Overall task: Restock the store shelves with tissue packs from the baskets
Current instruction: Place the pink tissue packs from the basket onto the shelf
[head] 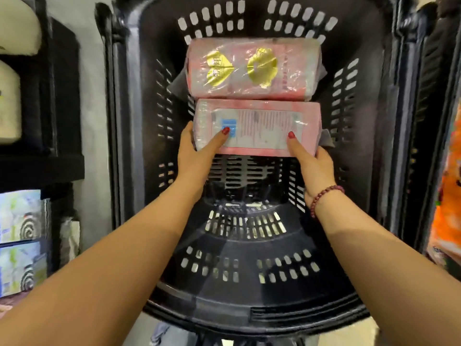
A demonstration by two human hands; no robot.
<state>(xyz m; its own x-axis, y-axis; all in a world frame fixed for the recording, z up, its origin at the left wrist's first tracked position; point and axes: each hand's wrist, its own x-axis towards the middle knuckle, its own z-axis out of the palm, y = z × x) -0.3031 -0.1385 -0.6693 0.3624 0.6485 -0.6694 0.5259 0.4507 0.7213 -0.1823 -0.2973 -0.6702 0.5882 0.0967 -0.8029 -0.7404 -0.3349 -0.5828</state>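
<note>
Where your hands sit: your left hand (197,156) and right hand (314,166) each clasp one end of the near tissue pack (259,128), thumbs on its top face, well apart from each other.
Pack location: inside the black basket (249,290), close against the far tissue pack (252,68) beyond it.
Long axis: both pink packs run left to right across the basket.
Labels: yours shows a white panel with a blue block, print too blurred to read; the far one shows two gold emblems.
Wrist: beaded bracelet (324,198) on your right.
Left edge: shelf (42,168) holding boxes (20,216).
</note>
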